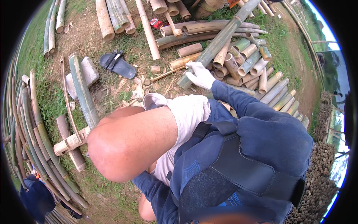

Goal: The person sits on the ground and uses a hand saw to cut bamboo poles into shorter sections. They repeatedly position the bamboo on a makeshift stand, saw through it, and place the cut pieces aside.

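Note:
My right hand (200,75), in a white glove, is closed on the near end of a long green bamboo pole (223,39). The pole slants away to the upper right, above a heap of cut pieces. My left sleeve (151,186) runs behind my raised knee, and the hand at its end is hidden. Just below the gloved hand, short bamboo sections (249,65) lie piled with their hollow ends showing. A thin bamboo strip (167,74) lies on the ground to the left of the hand, among pale wood chips (138,89).
A black sandal (117,64) lies left of the chips, near a pale stone block (82,76). A greenish bamboo length (82,89) leans by the block. Long poles (41,130) are stacked at the far left. Dark clothing (37,199) shows at the lower left.

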`<state>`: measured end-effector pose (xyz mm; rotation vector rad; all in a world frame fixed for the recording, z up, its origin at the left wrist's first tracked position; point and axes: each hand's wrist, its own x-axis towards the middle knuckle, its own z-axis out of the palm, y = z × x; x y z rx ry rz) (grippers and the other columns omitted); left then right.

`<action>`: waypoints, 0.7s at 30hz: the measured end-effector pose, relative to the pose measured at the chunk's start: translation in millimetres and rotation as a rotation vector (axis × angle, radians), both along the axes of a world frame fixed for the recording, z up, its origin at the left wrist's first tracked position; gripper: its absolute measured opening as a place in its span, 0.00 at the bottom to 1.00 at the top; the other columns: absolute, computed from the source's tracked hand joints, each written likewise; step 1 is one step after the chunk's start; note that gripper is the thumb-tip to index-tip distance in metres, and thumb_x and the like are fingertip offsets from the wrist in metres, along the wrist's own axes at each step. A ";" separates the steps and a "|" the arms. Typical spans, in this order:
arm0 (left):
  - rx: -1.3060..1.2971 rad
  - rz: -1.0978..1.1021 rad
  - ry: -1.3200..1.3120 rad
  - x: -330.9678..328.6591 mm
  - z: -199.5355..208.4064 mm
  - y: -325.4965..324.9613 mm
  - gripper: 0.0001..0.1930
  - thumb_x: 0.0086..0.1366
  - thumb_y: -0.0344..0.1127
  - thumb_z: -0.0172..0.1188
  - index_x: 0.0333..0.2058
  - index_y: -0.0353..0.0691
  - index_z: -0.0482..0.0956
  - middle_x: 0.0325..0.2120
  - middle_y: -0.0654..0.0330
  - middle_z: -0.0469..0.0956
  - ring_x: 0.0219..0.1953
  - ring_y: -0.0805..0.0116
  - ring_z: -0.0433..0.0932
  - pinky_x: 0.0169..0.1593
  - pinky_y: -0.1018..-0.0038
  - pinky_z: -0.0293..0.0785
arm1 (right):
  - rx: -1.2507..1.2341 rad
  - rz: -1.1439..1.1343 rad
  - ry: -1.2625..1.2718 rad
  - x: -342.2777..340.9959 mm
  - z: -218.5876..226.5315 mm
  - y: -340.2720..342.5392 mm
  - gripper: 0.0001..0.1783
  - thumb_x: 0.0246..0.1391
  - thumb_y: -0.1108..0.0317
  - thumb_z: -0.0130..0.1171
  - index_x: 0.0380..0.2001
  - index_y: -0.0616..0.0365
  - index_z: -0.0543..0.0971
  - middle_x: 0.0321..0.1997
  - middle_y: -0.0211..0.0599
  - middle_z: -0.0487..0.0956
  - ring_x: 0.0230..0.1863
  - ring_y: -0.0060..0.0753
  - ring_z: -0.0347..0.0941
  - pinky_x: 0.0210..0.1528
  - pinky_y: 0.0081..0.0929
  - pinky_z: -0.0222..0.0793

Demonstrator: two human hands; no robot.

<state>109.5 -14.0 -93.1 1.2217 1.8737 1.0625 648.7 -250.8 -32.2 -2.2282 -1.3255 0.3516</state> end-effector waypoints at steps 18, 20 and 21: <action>0.056 -0.354 -0.243 23.2 -2.0 -78.8 0.51 0.48 0.37 0.89 0.67 0.34 0.67 0.59 0.47 0.75 0.58 0.55 0.79 0.63 0.54 0.78 | -0.237 0.043 2.193 -291.7 -47.9 330.9 0.42 0.62 0.55 0.78 0.72 0.56 0.69 0.66 0.42 0.79 0.68 0.42 0.75 0.72 0.50 0.71; 0.100 -0.395 -0.212 31.0 7.7 -64.8 0.50 0.50 0.37 0.89 0.67 0.33 0.68 0.60 0.47 0.75 0.59 0.55 0.78 0.64 0.54 0.77 | -0.165 0.039 2.138 -282.1 -44.4 332.2 0.46 0.62 0.57 0.79 0.76 0.52 0.64 0.68 0.40 0.77 0.67 0.41 0.76 0.71 0.50 0.73; 0.141 -0.440 -0.141 37.2 15.2 -55.2 0.48 0.51 0.38 0.88 0.67 0.33 0.69 0.60 0.47 0.75 0.61 0.54 0.78 0.65 0.55 0.76 | -0.148 -0.011 2.096 -272.7 -41.4 334.3 0.47 0.63 0.58 0.78 0.77 0.48 0.63 0.70 0.39 0.76 0.67 0.40 0.76 0.70 0.49 0.74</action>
